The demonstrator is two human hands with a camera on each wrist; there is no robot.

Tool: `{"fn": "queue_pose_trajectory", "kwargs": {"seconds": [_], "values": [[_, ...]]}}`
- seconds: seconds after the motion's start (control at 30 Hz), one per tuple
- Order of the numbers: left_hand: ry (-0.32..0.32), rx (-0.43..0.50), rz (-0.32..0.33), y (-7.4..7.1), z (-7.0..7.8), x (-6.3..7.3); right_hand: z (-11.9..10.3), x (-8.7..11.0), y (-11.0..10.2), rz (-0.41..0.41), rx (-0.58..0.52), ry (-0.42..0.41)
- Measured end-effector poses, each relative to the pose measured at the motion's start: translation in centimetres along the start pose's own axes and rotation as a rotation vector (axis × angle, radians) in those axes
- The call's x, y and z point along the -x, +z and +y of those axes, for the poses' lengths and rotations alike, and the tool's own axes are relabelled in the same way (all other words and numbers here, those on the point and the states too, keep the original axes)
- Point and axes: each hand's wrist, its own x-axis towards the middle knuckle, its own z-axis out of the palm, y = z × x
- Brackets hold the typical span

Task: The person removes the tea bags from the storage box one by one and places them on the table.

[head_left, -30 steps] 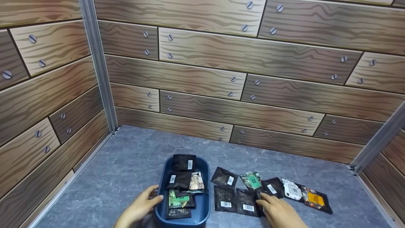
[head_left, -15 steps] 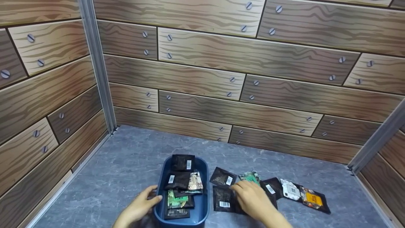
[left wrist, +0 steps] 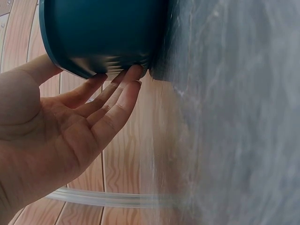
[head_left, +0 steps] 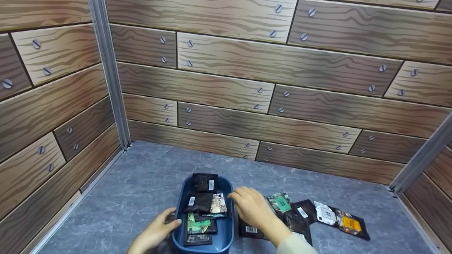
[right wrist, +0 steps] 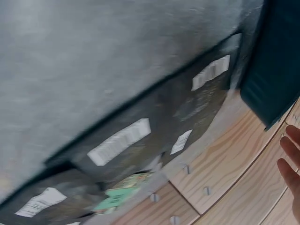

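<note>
A blue plastic bin (head_left: 229, 233) stands on the table, holding several flat packets. My left hand (head_left: 157, 227) grips the bin's left side, its thumb over the rim; in the left wrist view its fingers (left wrist: 112, 117) lie along the outer wall. At the bin's right rim is my right hand (head_left: 252, 208), with no packet visible in it. Its fingers (right wrist: 289, 176) look loosely extended in the right wrist view. Inside the bin are black packets (head_left: 199, 202), a green-labelled packet (head_left: 198, 224) and a beige patterned one (head_left: 218, 204). My right forearm and hand partly hide black packets (head_left: 249, 231) beside the bin.
Right of the bin lie a green packet (head_left: 281, 203), a black packet (head_left: 298, 224), a white packet (head_left: 325, 213) and an orange-labelled packet (head_left: 351, 224). Wood-patterned panels (head_left: 226, 95) wall in the grey marbled table (head_left: 152, 165) at the back and sides.
My right hand has left a black packet among those on the table and moved left to the bin's rim. The left hand stays at the bin.
</note>
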Motion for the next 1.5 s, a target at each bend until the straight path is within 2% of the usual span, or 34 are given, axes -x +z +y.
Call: {"fn": "queue_pose_trajectory", "kwargs": {"seconds": [0.1, 0.27, 0.6, 0.83, 0.97, 1.1, 1.4, 1.5], "values": [[0.013, -0.008, 0.011, -0.1, 0.1, 0.2, -0.5, -1.3, 0.5, -0.055, -0.002, -0.014], [0.0, -0.007, 0.017, -0.1, 0.2, 0.3, -1.6, -3.1, 1.3, -0.156, -0.015, -0.013], [-0.019, 0.0, 0.009, 0.1, 0.1, 0.2, -4.0, -5.8, 2.7, -0.451, -0.07, 0.091], [-0.007, 0.01, -0.003, 0.1, 0.1, 0.2, -4.5, -6.5, 3.7, -0.612, -0.084, 0.171], [0.033, 0.021, -0.014, 0.3, -0.1, 0.3, -4.4, -6.1, 4.1, -0.649, -0.086, 0.165], [0.059, 0.019, -0.008, 0.4, -0.2, 0.4, -4.4, -5.9, 4.3, -0.643, -0.084, 0.152], [0.06, 0.017, -0.013, 0.1, 0.0, 0.3, -4.2, -6.1, 3.7, -0.601, -0.103, 0.111], [0.035, 0.022, -0.018, 0.0, 0.0, 0.3, -4.0, -6.1, 3.4, -0.584, -0.136, 0.118]]}}
